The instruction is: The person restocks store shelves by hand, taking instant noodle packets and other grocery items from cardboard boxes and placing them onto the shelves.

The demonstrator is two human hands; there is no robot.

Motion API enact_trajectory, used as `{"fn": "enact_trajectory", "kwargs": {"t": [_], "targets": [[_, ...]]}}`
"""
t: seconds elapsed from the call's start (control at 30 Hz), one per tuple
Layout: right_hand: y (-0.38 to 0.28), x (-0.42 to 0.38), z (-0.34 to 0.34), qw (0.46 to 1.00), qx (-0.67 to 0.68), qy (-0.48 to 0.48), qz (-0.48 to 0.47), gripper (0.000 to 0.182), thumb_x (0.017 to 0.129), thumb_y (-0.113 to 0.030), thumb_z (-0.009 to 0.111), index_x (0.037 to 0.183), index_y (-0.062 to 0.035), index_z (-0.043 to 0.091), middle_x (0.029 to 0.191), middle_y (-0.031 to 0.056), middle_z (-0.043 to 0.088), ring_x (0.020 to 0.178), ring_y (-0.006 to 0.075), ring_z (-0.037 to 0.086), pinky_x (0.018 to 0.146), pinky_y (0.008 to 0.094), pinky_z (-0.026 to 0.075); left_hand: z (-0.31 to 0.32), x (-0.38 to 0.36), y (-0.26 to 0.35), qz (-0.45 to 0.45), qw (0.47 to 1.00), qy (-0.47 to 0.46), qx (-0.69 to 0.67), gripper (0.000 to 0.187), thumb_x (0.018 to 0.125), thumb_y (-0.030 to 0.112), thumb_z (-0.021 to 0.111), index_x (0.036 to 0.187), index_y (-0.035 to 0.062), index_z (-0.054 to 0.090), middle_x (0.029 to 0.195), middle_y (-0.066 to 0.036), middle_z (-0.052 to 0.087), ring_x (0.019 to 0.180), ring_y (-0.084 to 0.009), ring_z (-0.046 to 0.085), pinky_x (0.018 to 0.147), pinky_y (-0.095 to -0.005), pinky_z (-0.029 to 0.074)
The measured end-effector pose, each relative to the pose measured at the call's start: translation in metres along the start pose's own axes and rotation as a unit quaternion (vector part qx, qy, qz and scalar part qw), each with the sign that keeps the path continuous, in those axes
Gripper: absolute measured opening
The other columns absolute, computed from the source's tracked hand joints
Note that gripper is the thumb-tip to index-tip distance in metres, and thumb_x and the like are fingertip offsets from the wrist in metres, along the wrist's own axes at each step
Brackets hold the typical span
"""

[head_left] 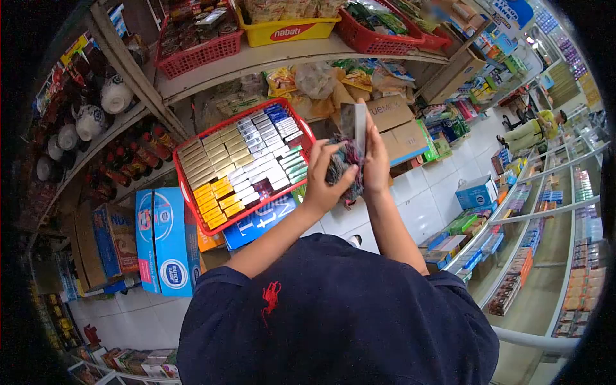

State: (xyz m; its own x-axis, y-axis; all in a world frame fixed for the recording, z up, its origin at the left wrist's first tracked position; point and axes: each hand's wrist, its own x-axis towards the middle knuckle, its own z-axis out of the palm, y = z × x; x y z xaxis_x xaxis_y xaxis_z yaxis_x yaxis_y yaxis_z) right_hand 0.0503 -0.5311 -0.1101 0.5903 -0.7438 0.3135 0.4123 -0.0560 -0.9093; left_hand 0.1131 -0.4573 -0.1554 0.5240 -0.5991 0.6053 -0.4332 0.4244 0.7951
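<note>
Grip: our left hand (323,181) is bunched around a dark, mottled cleaning cloth (346,168); our right hand (375,162) is closed on a flat, dark rectangular box (354,128), held upright.
Where: both are raised together in front of us, just right of the red plastic basket of small packs (192,204).
Doing it well: we judge steady support from the right hand and full cloth contact matter most.

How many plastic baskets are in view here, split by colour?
Red baskets: 3, the tilted basket of small boxes, upper shelf left, upper shelf right
Yellow baskets: 1
Total: 4
</note>
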Motion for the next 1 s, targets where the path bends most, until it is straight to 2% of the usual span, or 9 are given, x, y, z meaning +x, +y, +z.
{"fn": "enact_trajectory", "kwargs": {"t": [0.03, 0.13, 0.3, 0.4, 0.57, 0.73, 0.8, 0.9, 1.0], "targets": [[-0.003, 0.003, -0.001, 1.000, -0.001, 0.002, 0.000, 0.049, 0.093, -0.028, 0.024, 0.136, -0.0051, 0.019, 0.136, 0.0106, 0.028, 0.123, 0.0208, 0.031, 0.101, 0.0301, 0.024, 0.001, -0.004, 0.000, -0.002, 1.000, -0.018, -0.008, 0.038, 0.072, 0.018, 0.062, 0.104, 0.0007, 0.051, 0.103, -0.018, 0.044, 0.099, -0.0304, 0.045, 0.087, -0.0336, 0.035], [-0.007, 0.005, -0.002, 0.980, 0.182, 0.009, 0.076, 0.046, 0.089, -0.015, 0.041, 0.131, -0.0049, 0.026, 0.113, 0.0106, 0.047, 0.095, 0.0212, 0.054, 0.082, 0.0325, 0.045, -0.005, -0.003, -0.008, -0.035, 0.999, -0.005, -0.037, 0.038, 0.072, 0.018, 0.062, 0.104, 0.0005, 0.051, 0.103, -0.019, 0.046, 0.099, -0.0308, 0.046, 0.087, -0.0343, 0.035], [0.005, 0.006, -0.005, 0.965, 0.235, 0.019, 0.118, 0.051, 0.082, -0.008, 0.054, 0.128, -0.0022, 0.032, 0.107, 0.0102, 0.052, 0.095, 0.0192, 0.054, 0.080, 0.0319, 0.045, -0.020, 0.001, 0.002, -0.003, 0.999, 0.034, 0.014, 0.034, 0.072, 0.015, 0.063, 0.101, 0.0009, 0.052, 0.101, -0.018, 0.047, 0.096, -0.0313, 0.048, 0.085, -0.0354, 0.037], [0.009, 0.003, 0.000, 0.992, 0.059, 0.065, 0.087, 0.050, 0.075, -0.016, 0.065, 0.118, 0.0021, 0.046, 0.105, 0.0088, 0.055, 0.090, 0.0124, 0.053, 0.077, 0.0244, 0.043, -0.018, -0.004, 0.006, -0.011, 1.000, 0.010, 0.011, 0.034, 0.071, 0.014, 0.065, 0.099, 0.0019, 0.052, 0.093, -0.012, 0.049, 0.091, -0.0248, 0.048, 0.084, -0.0321, 0.036], [0.010, -0.030, 0.008, 0.987, -0.046, 0.044, 0.145, 0.053, 0.074, -0.011, 0.058, 0.123, 0.0017, 0.043, 0.107, 0.0092, 0.054, 0.084, 0.0099, 0.051, 0.080, 0.0231, 0.040, -0.039, 0.010, -0.001, -0.046, 0.992, 0.110, 0.033, 0.027, 0.077, 0.010, 0.058, 0.101, 0.0023, 0.050, 0.100, -0.015, 0.046, 0.094, -0.0299, 0.047, 0.084, -0.0339, 0.037], [0.011, -0.025, 0.015, 0.992, 0.020, 0.103, 0.066, 0.051, 0.075, -0.010, 0.056, 0.123, 0.0036, 0.043, 0.111, 0.0094, 0.053, 0.088, 0.0107, 0.052, 0.081, 0.0238, 0.040, -0.028, -0.014, -0.001, -0.005, 0.997, 0.030, 0.068, 0.025, 0.078, 0.013, 0.059, 0.098, 0.0009, 0.051, 0.103, -0.019, 0.046, 0.100, -0.0328, 0.046, 0.087, -0.0361, 0.036], [0.006, -0.023, 0.009, 0.992, -0.103, 0.072, 0.017, 0.053, 0.075, -0.008, 0.057, 0.124, 0.0035, 0.040, 0.114, 0.0113, 0.052, 0.098, 0.0142, 0.050, 0.087, 0.0252, 0.037, -0.028, -0.017, -0.001, -0.043, 0.998, 0.008, 0.053, 0.026, 0.077, 0.013, 0.060, 0.097, 0.0004, 0.050, 0.104, -0.020, 0.046, 0.101, -0.0324, 0.046, 0.087, -0.0354, 0.036], [0.008, -0.032, 0.011, 0.993, -0.113, 0.014, 0.035, 0.060, 0.073, -0.003, 0.062, 0.126, 0.0028, 0.036, 0.116, 0.0123, 0.048, 0.104, 0.0180, 0.047, 0.090, 0.0286, 0.036, -0.039, 0.003, -0.005, -0.098, 0.990, 0.086, 0.053, 0.026, 0.077, 0.013, 0.060, 0.097, 0.0004, 0.050, 0.103, -0.018, 0.046, 0.100, -0.0304, 0.046, 0.087, -0.0346, 0.035], [0.008, -0.039, 0.023, 0.994, -0.105, 0.016, 0.001, 0.059, 0.074, -0.006, 0.063, 0.126, 0.0016, 0.036, 0.118, 0.0123, 0.047, 0.106, 0.0180, 0.047, 0.093, 0.0291, 0.034, -0.046, 0.014, -0.006, -0.041, 0.990, 0.101, 0.091, 0.029, 0.075, 0.014, 0.062, 0.099, 0.0013, 0.051, 0.101, -0.017, 0.048, 0.098, -0.0307, 0.046, 0.086, -0.0352, 0.036]]}}
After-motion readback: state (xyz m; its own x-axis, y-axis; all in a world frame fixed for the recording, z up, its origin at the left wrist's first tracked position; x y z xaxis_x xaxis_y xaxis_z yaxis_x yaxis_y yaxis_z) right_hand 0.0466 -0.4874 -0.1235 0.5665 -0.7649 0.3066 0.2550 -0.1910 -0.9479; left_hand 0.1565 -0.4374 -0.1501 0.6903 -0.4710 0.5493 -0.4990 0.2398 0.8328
